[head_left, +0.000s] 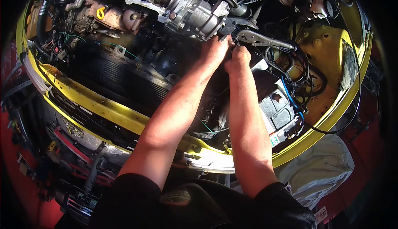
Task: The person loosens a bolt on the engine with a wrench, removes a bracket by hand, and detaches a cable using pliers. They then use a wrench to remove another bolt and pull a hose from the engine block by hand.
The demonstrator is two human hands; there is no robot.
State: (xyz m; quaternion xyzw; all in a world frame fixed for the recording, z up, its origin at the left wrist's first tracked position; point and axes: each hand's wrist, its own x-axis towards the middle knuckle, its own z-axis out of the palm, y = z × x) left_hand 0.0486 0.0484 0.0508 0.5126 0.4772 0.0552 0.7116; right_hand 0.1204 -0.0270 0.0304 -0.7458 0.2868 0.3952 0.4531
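My left hand (216,49) and right hand (240,58) are close together with fingers curled in at a dark fitting (226,30) beside the cast metal housing (199,17) of the engine; I cannot tell how tightly they close or whether they hold it. The locking pliers (267,39) lie just beyond my right hand, above the battery (277,108) in the yellow-framed bay

Harsh sun on forearms, deep shadows, fisheye distortion w/ dark corners.
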